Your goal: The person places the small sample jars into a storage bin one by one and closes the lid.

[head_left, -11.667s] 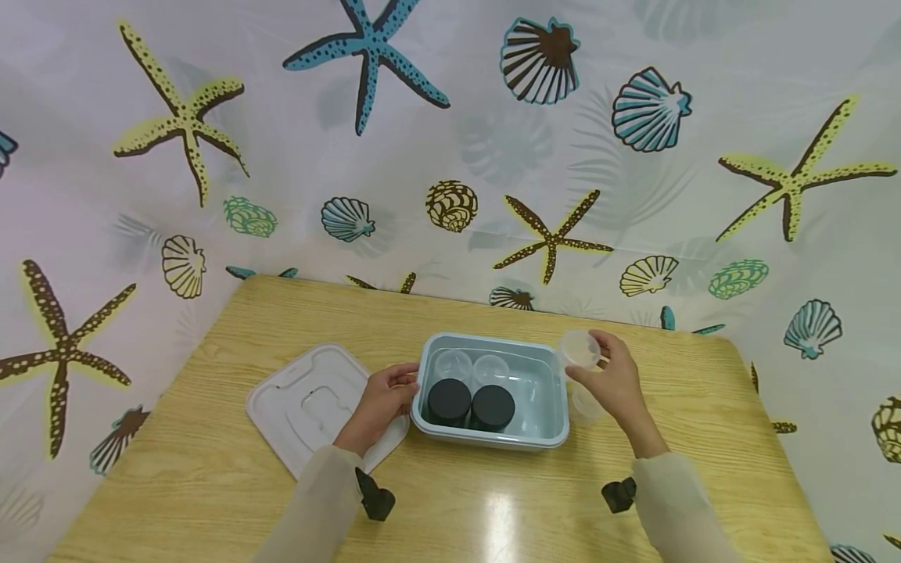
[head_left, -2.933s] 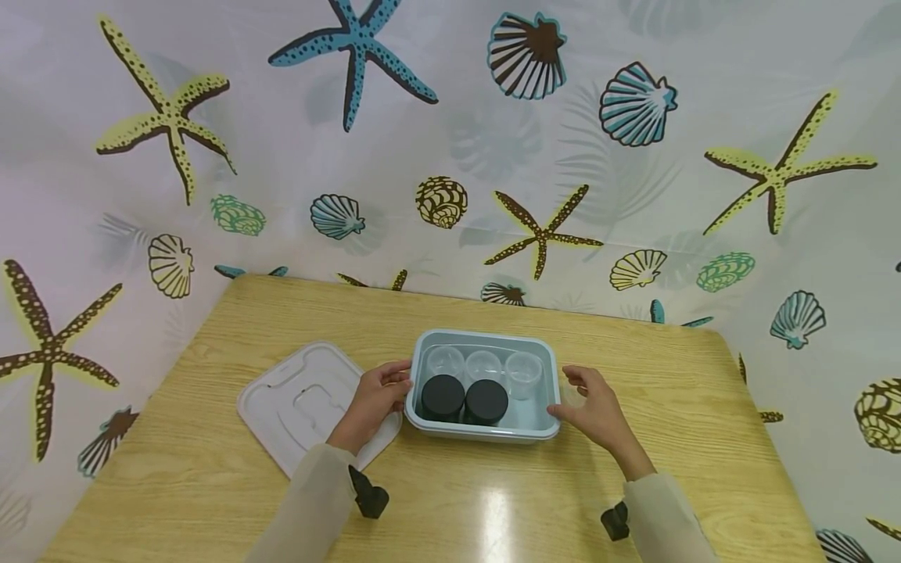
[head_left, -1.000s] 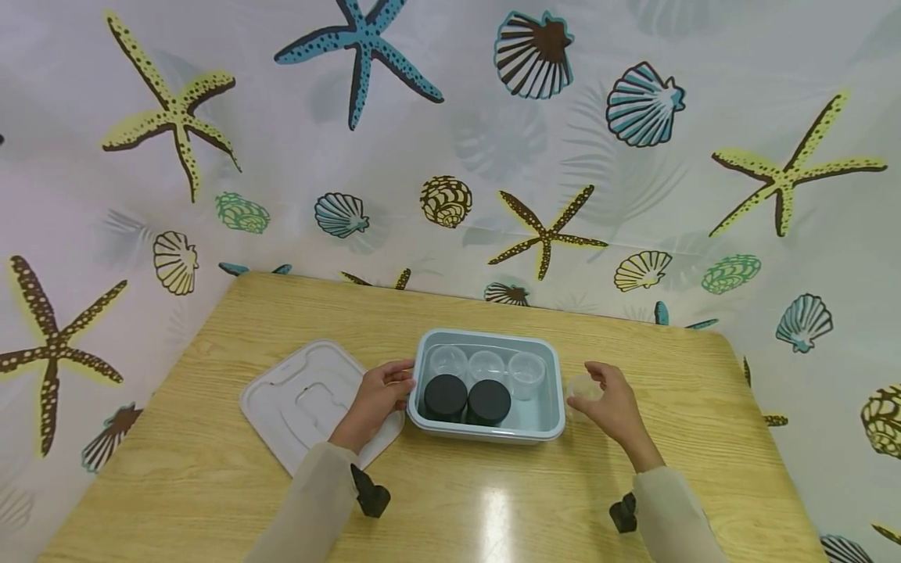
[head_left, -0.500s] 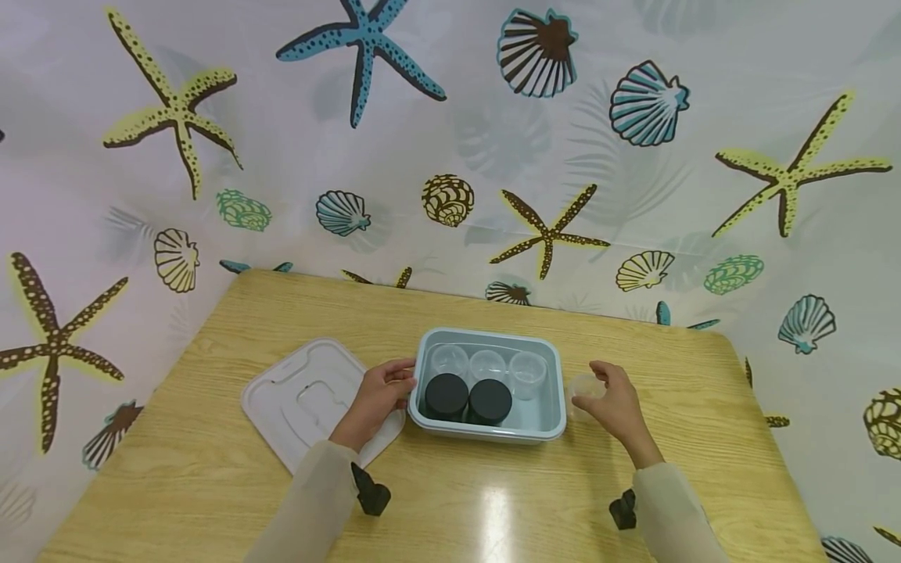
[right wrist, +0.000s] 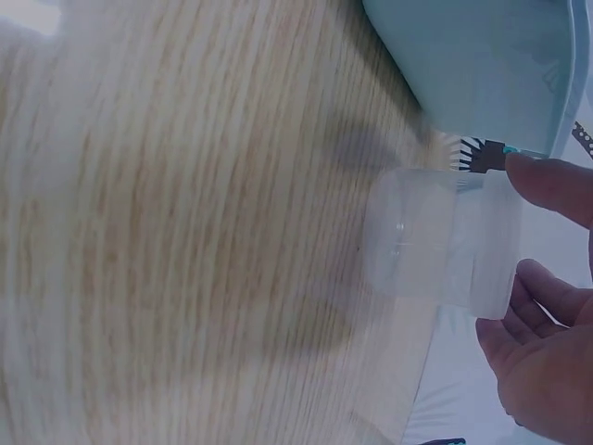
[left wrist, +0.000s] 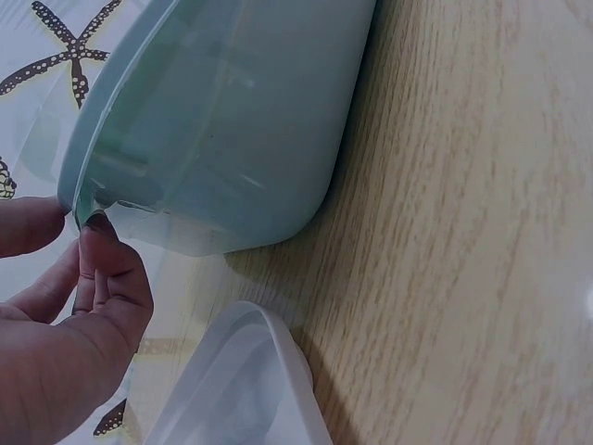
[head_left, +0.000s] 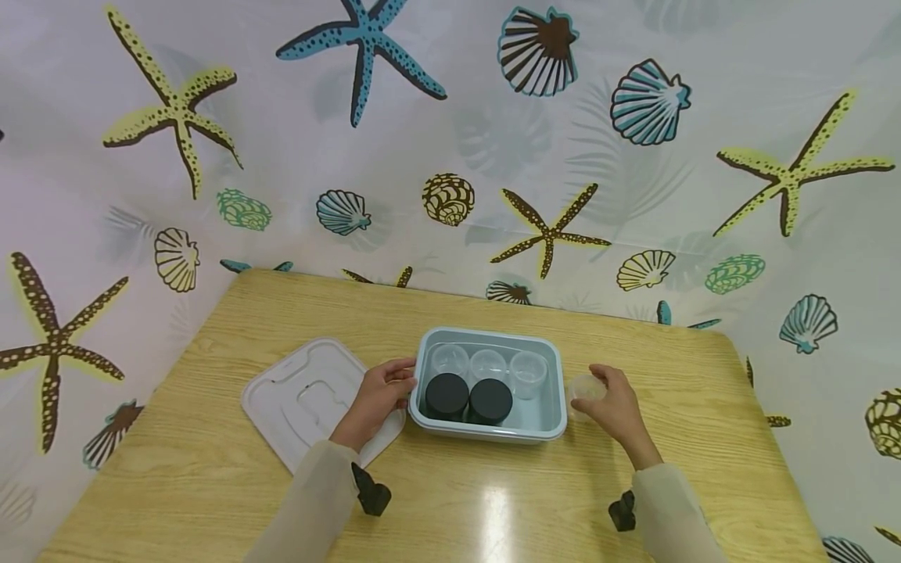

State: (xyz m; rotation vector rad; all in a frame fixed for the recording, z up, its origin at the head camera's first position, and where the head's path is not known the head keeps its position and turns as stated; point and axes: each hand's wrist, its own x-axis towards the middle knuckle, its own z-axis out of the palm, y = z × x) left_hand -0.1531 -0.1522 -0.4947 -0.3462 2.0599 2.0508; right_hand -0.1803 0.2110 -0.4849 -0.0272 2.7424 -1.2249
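A pale blue plastic tub (head_left: 487,438) stands in the middle of the table. Inside, three clear plastic jars (head_left: 528,371) line the back, with two black-lidded jars (head_left: 446,397) in front at the left. My left hand (head_left: 376,403) pinches the tub's left rim between thumb and fingers, also seen on the rim (left wrist: 83,158) in the left wrist view. To the right of the tub, my right hand (head_left: 614,403) holds another clear jar (head_left: 586,393) by its top. In the right wrist view, thumb and fingers lie on opposite sides of this upright clear jar (right wrist: 445,241).
A white lid (head_left: 310,399) lies flat on the wooden table (head_left: 436,500) left of the tub, partly under my left forearm. Behind the table hangs a curtain (head_left: 415,148) printed with shells and starfish.
Earlier my right hand held a clear jar over the tub's right edge; a third clear jar then stood inside. That hand has since gripped another jar beside the tub. Little differs over the last second.
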